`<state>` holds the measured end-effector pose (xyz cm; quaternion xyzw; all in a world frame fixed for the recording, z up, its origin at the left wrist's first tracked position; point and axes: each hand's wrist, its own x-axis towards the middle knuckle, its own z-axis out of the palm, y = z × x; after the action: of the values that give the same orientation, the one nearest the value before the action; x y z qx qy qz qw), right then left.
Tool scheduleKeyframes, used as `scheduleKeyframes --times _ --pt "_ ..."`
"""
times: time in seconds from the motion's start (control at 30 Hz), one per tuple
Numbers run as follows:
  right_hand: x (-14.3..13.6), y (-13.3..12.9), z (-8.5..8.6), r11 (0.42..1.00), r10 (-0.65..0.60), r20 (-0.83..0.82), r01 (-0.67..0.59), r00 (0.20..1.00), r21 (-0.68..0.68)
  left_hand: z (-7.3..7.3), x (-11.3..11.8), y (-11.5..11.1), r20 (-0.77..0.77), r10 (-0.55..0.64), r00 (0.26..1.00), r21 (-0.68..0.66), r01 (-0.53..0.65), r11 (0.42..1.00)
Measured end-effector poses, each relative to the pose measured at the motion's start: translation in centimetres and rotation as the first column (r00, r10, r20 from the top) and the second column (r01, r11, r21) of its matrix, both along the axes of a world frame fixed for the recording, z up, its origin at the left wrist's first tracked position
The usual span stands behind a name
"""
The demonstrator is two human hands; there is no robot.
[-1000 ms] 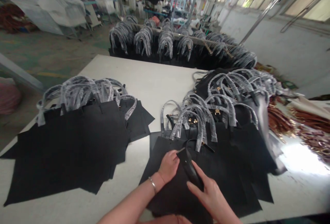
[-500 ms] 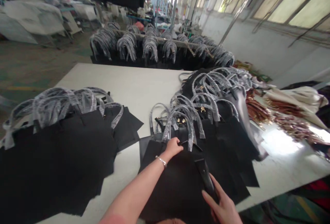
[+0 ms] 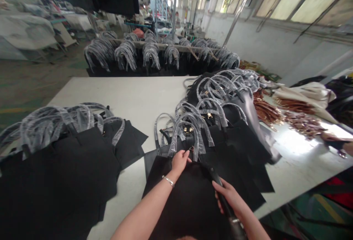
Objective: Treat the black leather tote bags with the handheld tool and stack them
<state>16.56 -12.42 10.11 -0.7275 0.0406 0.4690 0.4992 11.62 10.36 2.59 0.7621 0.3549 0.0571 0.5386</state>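
A black tote bag (image 3: pixel 184 199) lies in front of me on the table, its handles (image 3: pixel 184 133) wrapped in clear plastic. My left hand (image 3: pixel 180 163) is closed at the bag's top edge, pinching it close to a small gold clasp (image 3: pixel 191 149). In my right hand (image 3: pixel 230 197) is a long black tool (image 3: pixel 226 208) with a silver-coloured fitting low on its body; its exact kind I cannot tell. The tool's far end rests at or just over the bag's upper right edge. Several more black bags (image 3: pixel 245 148) lie beneath and beyond this one.
More black bags (image 3: pixel 82 166) are stacked on the left of the white table (image 3: pixel 132 92). Brown straps (image 3: pixel 266 109) and pale cloth (image 3: pixel 306 94) lie at the right, with a person's hand (image 3: pixel 335 137) near the edge. Beyond the table stands a rack of wrapped handles (image 3: pixel 151 54).
My right hand has brought the black tool up and left to the bag's top edge, tilting it. My left hand stays at that edge. A person's hand has appeared at the far right.
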Motion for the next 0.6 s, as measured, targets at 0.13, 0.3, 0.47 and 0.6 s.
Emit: scheduleKeyframes --times 0.13,0.3,0.47,0.6 --pt "1.4 0.9 -0.8 0.998 -0.045 0.001 0.045 0.999 0.036 -1.0 0.4 -0.3 -0.024 0.046 0.999 0.085 -0.043 0.995" --pt "2.1 1.2 -0.9 0.994 -0.092 0.059 0.089 0.994 0.061 -1.6 -0.1 -0.2 0.011 0.031 0.999 0.178 -0.033 0.983" --pt "1.4 0.2 -1.2 0.999 -0.038 0.144 0.038 0.989 0.003 -2.3 -1.5 -0.3 0.064 -0.060 0.996 0.291 0.038 0.956" --pt "0.1 -0.9 -2.1 0.971 0.189 0.413 -0.108 0.891 -0.212 -2.3 -2.8 -0.3 0.085 -0.127 0.988 0.410 0.081 0.909"
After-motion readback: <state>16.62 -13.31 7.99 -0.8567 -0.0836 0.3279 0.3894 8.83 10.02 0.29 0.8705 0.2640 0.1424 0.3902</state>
